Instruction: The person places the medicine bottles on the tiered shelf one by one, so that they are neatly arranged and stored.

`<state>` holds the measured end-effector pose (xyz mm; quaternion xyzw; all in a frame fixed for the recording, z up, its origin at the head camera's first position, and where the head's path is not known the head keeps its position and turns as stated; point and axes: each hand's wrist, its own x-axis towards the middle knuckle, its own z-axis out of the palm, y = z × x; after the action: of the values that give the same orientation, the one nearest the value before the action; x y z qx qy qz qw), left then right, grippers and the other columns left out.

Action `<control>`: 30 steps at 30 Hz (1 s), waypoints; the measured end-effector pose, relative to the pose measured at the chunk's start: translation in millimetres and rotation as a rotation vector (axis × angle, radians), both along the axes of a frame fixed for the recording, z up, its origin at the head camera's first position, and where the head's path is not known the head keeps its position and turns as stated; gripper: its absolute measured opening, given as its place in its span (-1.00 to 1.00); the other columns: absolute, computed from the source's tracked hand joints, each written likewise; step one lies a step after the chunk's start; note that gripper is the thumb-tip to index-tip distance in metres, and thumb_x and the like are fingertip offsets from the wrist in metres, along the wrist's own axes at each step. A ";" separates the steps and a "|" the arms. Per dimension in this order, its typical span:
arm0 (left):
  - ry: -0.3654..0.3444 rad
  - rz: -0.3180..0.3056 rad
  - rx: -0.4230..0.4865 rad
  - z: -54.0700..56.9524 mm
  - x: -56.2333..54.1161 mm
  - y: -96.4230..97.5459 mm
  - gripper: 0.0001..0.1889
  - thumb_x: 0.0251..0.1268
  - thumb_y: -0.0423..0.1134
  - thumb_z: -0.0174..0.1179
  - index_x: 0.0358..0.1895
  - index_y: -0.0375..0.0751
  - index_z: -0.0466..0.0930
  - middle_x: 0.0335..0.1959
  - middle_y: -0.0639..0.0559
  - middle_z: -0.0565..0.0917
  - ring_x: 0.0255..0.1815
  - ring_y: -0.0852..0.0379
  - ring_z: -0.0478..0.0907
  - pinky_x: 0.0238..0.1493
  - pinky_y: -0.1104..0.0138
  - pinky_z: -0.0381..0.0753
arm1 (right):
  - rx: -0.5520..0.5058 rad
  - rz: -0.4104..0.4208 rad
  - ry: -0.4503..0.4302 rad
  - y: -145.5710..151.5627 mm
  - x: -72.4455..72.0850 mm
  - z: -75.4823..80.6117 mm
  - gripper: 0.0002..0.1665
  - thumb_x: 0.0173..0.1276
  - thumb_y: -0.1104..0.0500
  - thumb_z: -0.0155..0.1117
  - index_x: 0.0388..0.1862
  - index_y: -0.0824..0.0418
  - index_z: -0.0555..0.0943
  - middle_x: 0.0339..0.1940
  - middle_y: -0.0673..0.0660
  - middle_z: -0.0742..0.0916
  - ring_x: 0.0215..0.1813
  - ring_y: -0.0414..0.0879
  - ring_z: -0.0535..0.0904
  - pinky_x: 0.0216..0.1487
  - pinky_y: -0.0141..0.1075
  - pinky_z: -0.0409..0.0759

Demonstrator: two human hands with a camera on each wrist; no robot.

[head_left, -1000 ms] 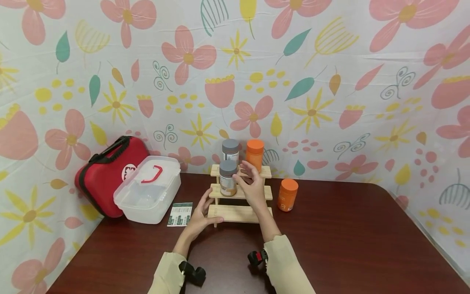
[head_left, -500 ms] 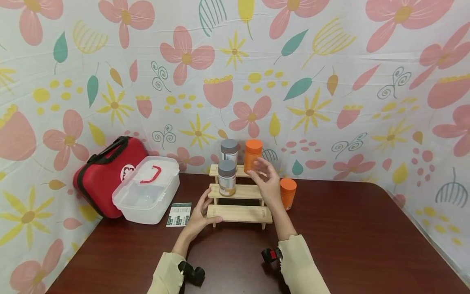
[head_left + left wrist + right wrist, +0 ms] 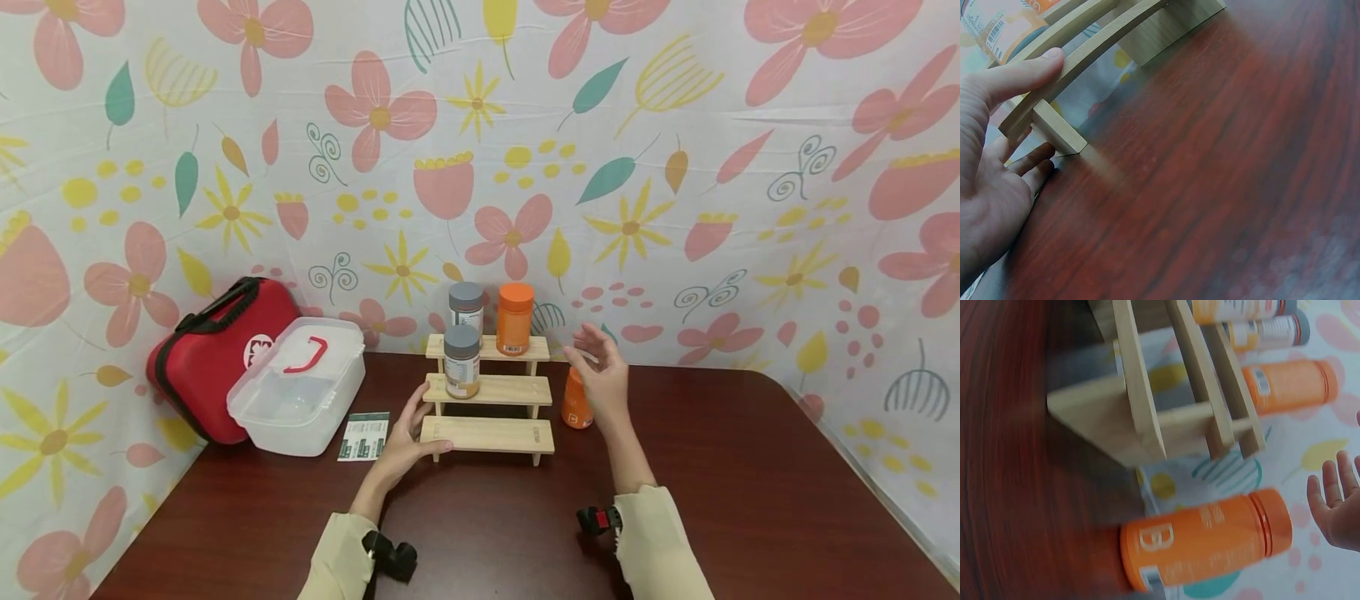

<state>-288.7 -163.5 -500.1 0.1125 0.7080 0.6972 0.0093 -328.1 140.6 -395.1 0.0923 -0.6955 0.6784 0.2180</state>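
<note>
A three-step wooden display stand (image 3: 487, 434) stands mid-table. My left hand (image 3: 402, 443) grips its left end, with the thumb (image 3: 1029, 75) on the lowest step and the other fingers by the side leg. One grey-capped bottle (image 3: 462, 371) is upright on the middle step, another grey-capped bottle (image 3: 466, 305) on the top step. Beside that one is an orange bottle (image 3: 514, 323). A second orange bottle (image 3: 574, 405), marked with a B, stands on the table to the right of the stand. Over its cap hovers my right hand (image 3: 609, 385), fingers extended and holding nothing; it partly hides the bottle.
To the left are a red case (image 3: 225, 367) with a black handle and a translucent box (image 3: 300, 396) with a red handle. A white-and-green packet (image 3: 363, 437) lies near my left hand. Behind the dark wooden table (image 3: 712, 475) hangs a flowered cloth (image 3: 675, 167).
My right hand has left the grey-capped bottle on the middle step and moved right, past the upper orange bottle, to the one on the table. The left hand has stayed on the stand.
</note>
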 end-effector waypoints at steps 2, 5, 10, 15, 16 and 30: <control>0.000 0.000 0.003 0.1 0.3 0.4 0.11 0.02 -0.44 0.43 0.57 0.16 -0.09 0.57 -0.26 0.08 0.61 -0.21 -0.05 0.45 -0.17 0.18 | 0.001 -0.023 -0.009 7.3 0.3 -0.4 -0.41 0.36 0.24 0.30 0.35 0.26 0.41 0.16 0.19 0.59 0.15 -0.16 0.53 0.10 -0.62 0.50; 0.005 -0.004 -0.001 -0.4 0.3 0.4 0.10 0.04 -0.43 0.42 0.58 0.12 -0.11 0.56 -0.27 0.08 0.61 -0.21 -0.05 0.46 -0.16 0.16 | 0.006 -0.052 -0.019 16.4 1.1 -1.2 -0.42 0.35 0.23 0.30 0.34 0.25 0.43 0.14 0.16 0.60 0.13 -0.19 0.53 0.08 -0.64 0.49; 0.000 -0.014 0.005 -0.8 -0.9 -0.1 0.10 0.04 -0.43 0.41 0.58 0.11 -0.12 0.57 -0.27 0.07 0.61 -0.21 -0.07 0.47 -0.16 0.13 | 0.015 -0.092 -0.046 28.2 1.3 -2.9 -0.39 0.34 0.22 0.32 0.36 0.22 0.42 0.18 0.22 0.60 0.11 -0.29 0.52 0.13 -0.60 0.45; -0.001 -0.020 0.008 -0.3 -0.6 -0.3 0.11 0.04 -0.43 0.42 0.58 0.12 -0.13 0.56 -0.29 0.06 0.61 -0.24 -0.07 0.47 -0.17 0.14 | 0.050 -0.085 -0.091 37.3 0.0 -6.2 -0.34 0.34 0.17 0.32 0.40 0.17 0.39 0.25 0.23 0.57 0.12 -0.34 0.48 0.34 -0.26 0.39; -0.002 -0.020 0.009 -0.5 -0.5 -0.4 0.11 0.04 -0.42 0.42 0.58 0.12 -0.13 0.57 -0.30 0.06 0.61 -0.24 -0.07 0.47 -0.17 0.13 | 0.062 -0.075 -0.103 39.1 -0.5 -7.4 -0.33 0.35 0.16 0.32 0.41 0.16 0.37 0.27 0.23 0.55 0.15 -0.30 0.47 0.38 -0.19 0.36; 0.003 -0.025 0.019 -1.5 -0.9 -0.6 0.12 0.03 -0.43 0.43 0.58 0.14 -0.12 0.57 -0.28 0.04 0.61 -0.23 -0.07 0.45 -0.17 0.18 | 0.248 0.091 -0.252 57.7 -8.8 -30.8 -0.11 0.36 0.09 0.32 0.55 0.19 0.12 0.51 0.30 0.34 0.52 0.18 0.21 0.51 0.07 0.15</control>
<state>-289.6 -164.1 -501.6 0.1223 0.6999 0.7035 0.0160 -337.0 198.3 -425.9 0.0640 -0.7909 0.6026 0.0849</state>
